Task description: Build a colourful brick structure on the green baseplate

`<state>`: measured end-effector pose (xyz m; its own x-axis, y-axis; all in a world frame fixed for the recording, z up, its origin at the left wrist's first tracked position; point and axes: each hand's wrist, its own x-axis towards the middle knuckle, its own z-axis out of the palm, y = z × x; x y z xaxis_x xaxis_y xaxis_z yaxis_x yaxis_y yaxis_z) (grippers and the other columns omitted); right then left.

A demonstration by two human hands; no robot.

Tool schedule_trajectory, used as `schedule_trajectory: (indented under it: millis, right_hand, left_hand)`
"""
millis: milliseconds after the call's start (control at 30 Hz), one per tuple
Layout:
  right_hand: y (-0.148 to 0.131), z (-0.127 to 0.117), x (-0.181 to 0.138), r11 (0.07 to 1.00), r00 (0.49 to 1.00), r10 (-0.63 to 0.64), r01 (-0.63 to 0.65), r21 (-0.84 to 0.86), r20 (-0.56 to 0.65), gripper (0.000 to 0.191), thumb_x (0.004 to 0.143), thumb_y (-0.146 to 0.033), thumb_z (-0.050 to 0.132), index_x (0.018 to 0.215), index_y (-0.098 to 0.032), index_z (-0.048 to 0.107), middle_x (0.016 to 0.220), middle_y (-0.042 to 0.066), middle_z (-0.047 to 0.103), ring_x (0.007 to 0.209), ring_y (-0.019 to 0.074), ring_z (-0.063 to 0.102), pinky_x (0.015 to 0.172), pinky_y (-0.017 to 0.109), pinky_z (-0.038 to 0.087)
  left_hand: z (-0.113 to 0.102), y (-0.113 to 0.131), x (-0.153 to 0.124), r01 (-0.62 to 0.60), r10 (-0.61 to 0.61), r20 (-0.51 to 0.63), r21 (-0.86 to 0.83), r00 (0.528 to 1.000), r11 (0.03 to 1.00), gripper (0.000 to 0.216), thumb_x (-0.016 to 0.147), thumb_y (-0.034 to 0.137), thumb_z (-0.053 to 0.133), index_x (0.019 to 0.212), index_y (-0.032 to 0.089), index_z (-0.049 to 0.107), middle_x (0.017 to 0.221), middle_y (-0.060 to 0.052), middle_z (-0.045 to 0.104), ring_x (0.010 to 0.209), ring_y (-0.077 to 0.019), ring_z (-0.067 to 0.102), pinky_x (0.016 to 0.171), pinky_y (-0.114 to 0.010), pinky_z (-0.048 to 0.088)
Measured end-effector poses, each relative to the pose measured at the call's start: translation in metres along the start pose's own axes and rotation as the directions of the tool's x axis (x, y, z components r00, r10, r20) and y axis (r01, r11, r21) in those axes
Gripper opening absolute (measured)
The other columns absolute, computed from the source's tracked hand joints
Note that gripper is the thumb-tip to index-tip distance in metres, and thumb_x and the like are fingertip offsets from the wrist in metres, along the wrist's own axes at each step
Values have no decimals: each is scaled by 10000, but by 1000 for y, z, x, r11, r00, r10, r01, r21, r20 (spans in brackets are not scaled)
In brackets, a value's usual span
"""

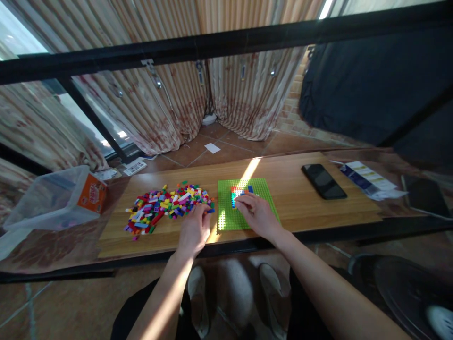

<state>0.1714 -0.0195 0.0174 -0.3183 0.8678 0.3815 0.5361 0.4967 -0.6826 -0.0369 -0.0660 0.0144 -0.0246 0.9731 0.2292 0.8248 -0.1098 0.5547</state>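
A square, bright-green studded plastic baseplate [231,219] lies on the wood-grain counter [290,193], carrying a small patch of multicoloured plastic bricks [235,190] near its middle. Over the baseplate, the right hand [256,211] has its fingertips drawn together at that patch; whether they grip a brick cannot be told. Just left of the baseplate, the left hand [197,224] pinches a small dark-blue plastic brick [211,211], beside a loose heap of mixed-colour plastic bricks [155,208]. Well right of the baseplate lies a black rectangular smartphone [323,181]; far left of it stands a clear plastic box [56,196] with an orange label.
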Motion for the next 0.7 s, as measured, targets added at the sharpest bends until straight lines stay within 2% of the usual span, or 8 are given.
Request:
schedule_trajectory:
  millis: [133, 267, 367, 500, 600, 700]
  right_hand:
    - [-9, 4, -3, 998, 989, -35, 28, 51, 145, 186, 929, -271, 537, 971, -200, 704, 896, 50, 696, 790, 157, 642, 656, 264, 481]
    - [-2, 0, -1, 994, 983, -53, 35, 102, 178, 177, 903, -171, 556, 918, -220, 726, 902, 29, 719, 856, 158, 654, 784, 297, 496]
    - [8, -6, 0, 996, 985, -23, 8, 88, 170, 185, 876, -148, 576, 917, -236, 733, 909, 21, 728, 857, 161, 667, 791, 304, 506]
    - [21, -9, 0, 999, 996, 10, -6, -41, 94, 136, 868, -179, 602, 904, -223, 725, 908, 35, 724, 835, 176, 666, 769, 317, 508]
    - [25, -6, -1, 996, 999, -14, 18, -87, 46, 118, 867, -185, 609, 886, -225, 719, 901, 40, 706, 839, 180, 649, 769, 329, 507]
    - [25, -1, -2, 993, 999, -50, 51, -107, 9, 102, 846, -180, 640, 871, -231, 725, 938, 55, 684, 913, 203, 624, 824, 365, 506]
  left_hand:
    - [22, 25, 3, -112, 117, 37, -119, 992, 987, 128, 910, 213, 482, 964, 202, 597, 932, -37, 671, 889, -160, 634, 825, -280, 499]
    - [33, 37, 5, -172, 180, 22, -197, 983, 965, 143, 918, 227, 486, 981, 183, 607, 970, -62, 678, 905, -170, 633, 827, -284, 498]
    - [41, 39, 8, -133, 142, 26, -213, 990, 968, 161, 883, 169, 508, 1007, 185, 610, 980, -56, 681, 903, -167, 638, 831, -280, 502]
    - [51, 37, 14, -10, 10, -1, -161, 1000, 987, 231, 855, 118, 477, 1025, 187, 617, 993, -56, 683, 899, -167, 642, 824, -284, 509]
    - [55, 34, 18, 51, -51, -1, -155, 999, 987, 236, 860, 126, 453, 1002, 194, 628, 960, -47, 692, 883, -165, 645, 814, -284, 514]
    - [56, 34, 20, 55, -54, 6, -149, 999, 987, 239, 867, 143, 449, 998, 201, 640, 947, -46, 700, 879, -165, 645, 833, -285, 511]
